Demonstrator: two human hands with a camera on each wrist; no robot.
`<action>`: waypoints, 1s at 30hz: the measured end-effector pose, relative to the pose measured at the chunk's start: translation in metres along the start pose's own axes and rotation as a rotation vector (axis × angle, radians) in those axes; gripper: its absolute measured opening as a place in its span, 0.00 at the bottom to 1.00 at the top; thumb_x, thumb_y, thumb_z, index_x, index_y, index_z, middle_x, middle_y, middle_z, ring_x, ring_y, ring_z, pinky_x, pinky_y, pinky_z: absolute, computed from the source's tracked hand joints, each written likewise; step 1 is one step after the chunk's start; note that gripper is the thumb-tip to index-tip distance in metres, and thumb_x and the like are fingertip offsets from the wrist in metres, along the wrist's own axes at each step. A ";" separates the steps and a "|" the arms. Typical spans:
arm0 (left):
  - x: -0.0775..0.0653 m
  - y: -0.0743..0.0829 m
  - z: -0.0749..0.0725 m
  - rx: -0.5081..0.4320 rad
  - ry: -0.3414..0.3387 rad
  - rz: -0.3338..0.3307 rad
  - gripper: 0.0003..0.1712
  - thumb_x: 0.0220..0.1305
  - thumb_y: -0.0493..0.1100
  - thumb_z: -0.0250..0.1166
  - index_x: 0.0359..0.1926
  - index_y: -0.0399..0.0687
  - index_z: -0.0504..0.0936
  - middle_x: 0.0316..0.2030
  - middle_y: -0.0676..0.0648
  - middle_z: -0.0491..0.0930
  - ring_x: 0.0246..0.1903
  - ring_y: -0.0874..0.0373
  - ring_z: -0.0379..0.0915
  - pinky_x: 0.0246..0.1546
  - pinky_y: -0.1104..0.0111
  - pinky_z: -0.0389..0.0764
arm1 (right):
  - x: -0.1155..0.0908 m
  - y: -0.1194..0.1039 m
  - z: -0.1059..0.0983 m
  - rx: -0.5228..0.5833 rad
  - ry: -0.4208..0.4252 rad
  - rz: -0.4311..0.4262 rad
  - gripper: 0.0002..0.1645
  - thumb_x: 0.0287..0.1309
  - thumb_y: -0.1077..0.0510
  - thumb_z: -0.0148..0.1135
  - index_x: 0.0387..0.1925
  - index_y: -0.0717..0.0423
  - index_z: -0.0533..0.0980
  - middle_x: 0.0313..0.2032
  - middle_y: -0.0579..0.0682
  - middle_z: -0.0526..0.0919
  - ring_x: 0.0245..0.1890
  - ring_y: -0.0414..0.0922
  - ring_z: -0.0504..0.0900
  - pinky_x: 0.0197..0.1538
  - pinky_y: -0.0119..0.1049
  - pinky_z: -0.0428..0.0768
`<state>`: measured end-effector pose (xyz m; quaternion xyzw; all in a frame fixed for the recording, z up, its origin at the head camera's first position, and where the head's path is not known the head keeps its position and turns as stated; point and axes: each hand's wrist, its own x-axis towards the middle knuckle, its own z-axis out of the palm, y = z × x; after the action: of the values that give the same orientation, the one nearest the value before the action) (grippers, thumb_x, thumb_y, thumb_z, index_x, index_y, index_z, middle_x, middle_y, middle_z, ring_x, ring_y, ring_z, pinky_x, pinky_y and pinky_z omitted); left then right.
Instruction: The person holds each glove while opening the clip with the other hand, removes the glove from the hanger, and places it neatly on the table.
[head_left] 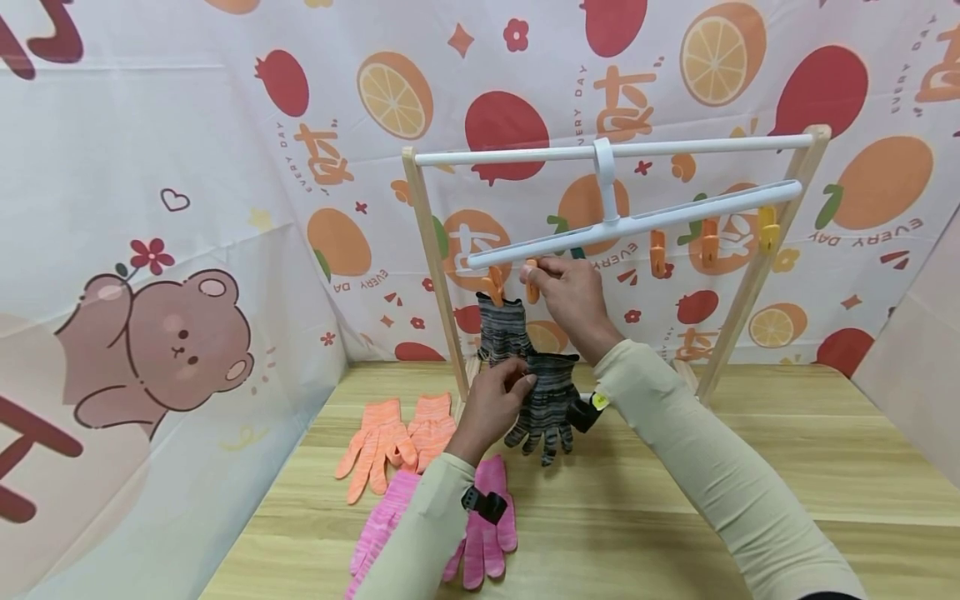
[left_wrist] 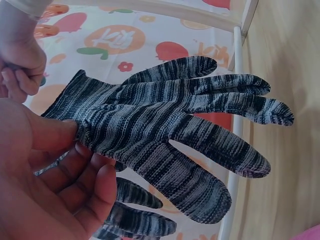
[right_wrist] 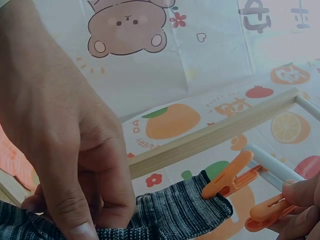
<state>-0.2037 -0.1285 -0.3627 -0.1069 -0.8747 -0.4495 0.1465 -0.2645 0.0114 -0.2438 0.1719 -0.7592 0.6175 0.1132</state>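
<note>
My left hand [head_left: 489, 410] pinches the cuff edge of a grey-and-black striped knit glove [left_wrist: 145, 120], whose fingers hang down. My right hand [head_left: 573, 300], just above, grips an orange clothes clip [head_left: 532, 282] under the white hanger [head_left: 540, 242]. In the right wrist view, this clip [right_wrist: 270, 212] is between the right thumb and fingers, apart from the held glove. Beside it, another orange clip [right_wrist: 230, 175] bites the cuff of a second striped glove [head_left: 501, 325], which hangs from the hanger's lower left end, partly behind the first.
The hanger tilts from a white rod [head_left: 510, 156] on a wooden-legged rack [head_left: 435, 267]. Two orange clips [head_left: 709, 242] and a yellow clip [head_left: 768, 230] hang on its right side. Orange gloves [head_left: 375, 442] and pink gloves [head_left: 491, 525] lie on the table [head_left: 675, 500], left and front.
</note>
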 end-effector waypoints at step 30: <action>-0.009 -0.001 0.012 -0.088 -0.052 -0.058 0.06 0.75 0.44 0.61 0.43 0.47 0.81 0.28 0.51 0.74 0.27 0.57 0.68 0.30 0.64 0.70 | 0.002 0.002 0.000 -0.037 0.008 0.007 0.18 0.69 0.49 0.65 0.52 0.55 0.86 0.49 0.49 0.87 0.45 0.45 0.77 0.39 0.41 0.70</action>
<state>-0.1974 -0.1203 -0.3731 -0.0994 -0.8604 -0.4886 0.1059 -0.2677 0.0117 -0.2448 0.1644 -0.7706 0.6045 0.1173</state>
